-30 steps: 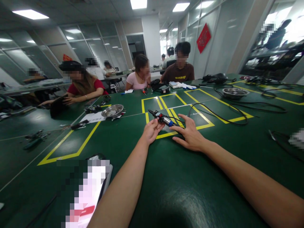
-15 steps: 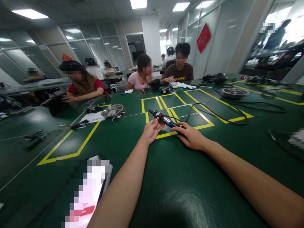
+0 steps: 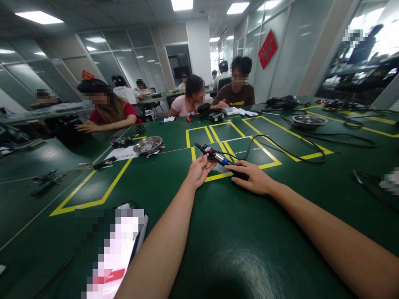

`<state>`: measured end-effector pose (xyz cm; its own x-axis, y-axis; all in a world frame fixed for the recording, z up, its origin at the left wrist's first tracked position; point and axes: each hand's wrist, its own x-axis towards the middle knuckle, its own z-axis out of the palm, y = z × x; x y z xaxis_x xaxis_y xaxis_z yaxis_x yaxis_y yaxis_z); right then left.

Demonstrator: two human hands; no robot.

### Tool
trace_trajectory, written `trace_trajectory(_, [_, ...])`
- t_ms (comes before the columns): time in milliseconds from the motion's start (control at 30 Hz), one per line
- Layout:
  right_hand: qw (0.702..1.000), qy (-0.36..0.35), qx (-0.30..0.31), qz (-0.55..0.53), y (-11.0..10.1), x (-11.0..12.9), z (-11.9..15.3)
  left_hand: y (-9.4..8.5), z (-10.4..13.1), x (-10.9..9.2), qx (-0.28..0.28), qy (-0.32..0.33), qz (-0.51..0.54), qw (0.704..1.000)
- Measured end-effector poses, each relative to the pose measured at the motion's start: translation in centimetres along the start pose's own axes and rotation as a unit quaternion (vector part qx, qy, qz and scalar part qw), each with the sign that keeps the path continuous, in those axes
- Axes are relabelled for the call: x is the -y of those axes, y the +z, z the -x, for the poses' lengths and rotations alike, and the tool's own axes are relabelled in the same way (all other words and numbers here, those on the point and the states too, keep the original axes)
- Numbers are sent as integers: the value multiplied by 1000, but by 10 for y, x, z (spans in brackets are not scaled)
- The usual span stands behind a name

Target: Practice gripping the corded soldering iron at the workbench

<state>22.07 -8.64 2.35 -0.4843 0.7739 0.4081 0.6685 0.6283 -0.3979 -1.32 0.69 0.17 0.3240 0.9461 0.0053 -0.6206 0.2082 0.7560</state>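
A slim cylindrical tool [image 3: 222, 159] with a silver barrel, blue band and black rear handle lies between my hands, slanting down to the right. At its front end is a black-and-red part [image 3: 209, 152] with a dark pointed tip; whether it is a separate piece cannot be told. My left hand [image 3: 199, 172] pinches this front part from below, palm up. Around the black handle, my right hand [image 3: 251, 176] rests palm down with its fingers over it. A thin black cable [image 3: 249, 148] runs from near the tool to the right.
Yellow tape outlines [image 3: 264, 167] mark the green table [image 3: 224, 232]. Metal bowls [image 3: 148, 144] stand left and right [image 3: 309, 121]. A phone-like device with a lit screen [image 3: 120, 249] lies by my left forearm. Cables [image 3: 343, 135] lie at right; several people sit across the table.
My right hand has shifted slightly and its fingers lie flatter along the black handle. My left hand and the tool barely move. Across the table, a person in pink leans slightly right.
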Motion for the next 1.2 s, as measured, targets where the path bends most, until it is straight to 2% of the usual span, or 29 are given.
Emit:
trace_trajectory(467, [1000,10,2,-29,0,-3,-2,-3,-1,1,0,-1,-1,1000])
trace_trajectory(733, [999,-9,17,38,1,-1,1,-2,-1,1,3,-1,4,1000])
trace_trajectory(967, [999,-12,26,46,4,0,0,-1,-1,0,3,-3,4,1000])
trace_trajectory(1200, [986,-11,50,157,4,6,-3,-4,-1,0,21,4,-3,1000])
